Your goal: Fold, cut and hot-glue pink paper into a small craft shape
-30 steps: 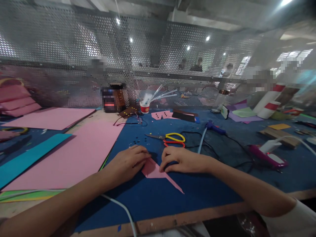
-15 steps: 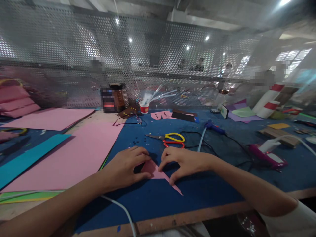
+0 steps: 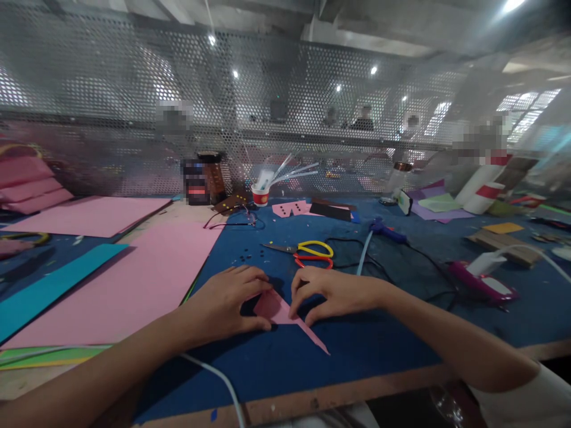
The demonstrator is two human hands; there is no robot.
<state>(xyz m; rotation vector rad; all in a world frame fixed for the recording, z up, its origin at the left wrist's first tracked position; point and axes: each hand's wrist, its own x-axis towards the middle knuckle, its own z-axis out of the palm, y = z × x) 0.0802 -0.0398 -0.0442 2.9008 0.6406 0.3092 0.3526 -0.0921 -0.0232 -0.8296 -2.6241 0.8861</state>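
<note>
My left grip (image 3: 223, 300) half open at folded pink paper (image 3: 273, 310), my right grip (image 3: 336, 292) curled at its edge, if pinching I cannot tell, scissors (image 3: 292, 249) beyond.

No lettering or number is legible. The mark (image 3: 264, 198) on the red-and-white paper cup (image 3: 259, 195), near the middle of the frame, is too small and blurred to make out.

Behind the blue tabletop (image 3: 263, 368) stands a perforated metal screen (image 3: 285, 107), with bright windows (image 3: 537, 113) far right.
</note>
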